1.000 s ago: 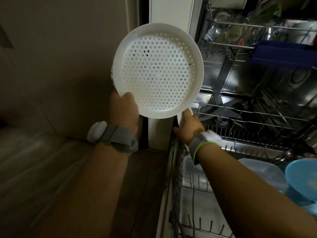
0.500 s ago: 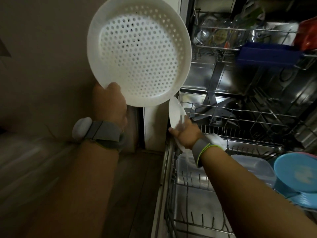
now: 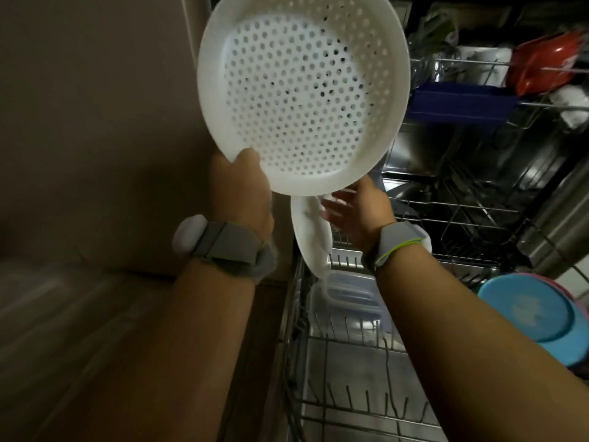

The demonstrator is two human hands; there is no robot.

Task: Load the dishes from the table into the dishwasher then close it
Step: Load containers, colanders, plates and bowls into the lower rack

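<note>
Change: since a moment ago my colander has risen and tipped toward me.
Dishwasher [image 3: 462, 193]: open, lower rack [image 3: 350, 403] out.
Colander [image 3: 302, 94]: above rack, left hand [image 3: 245, 193] grips rim.
Plate [image 3: 310, 237]: on edge, right hand [image 3: 357, 212] spread loosely against it.

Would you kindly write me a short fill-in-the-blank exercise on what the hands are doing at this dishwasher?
1. The left hand grips the rim of a white ____.
2. The right hand touches a white ____ below it.
3. The bowl in the lower rack at far right is ____.

Missing words: colander; plate; blue.
</note>
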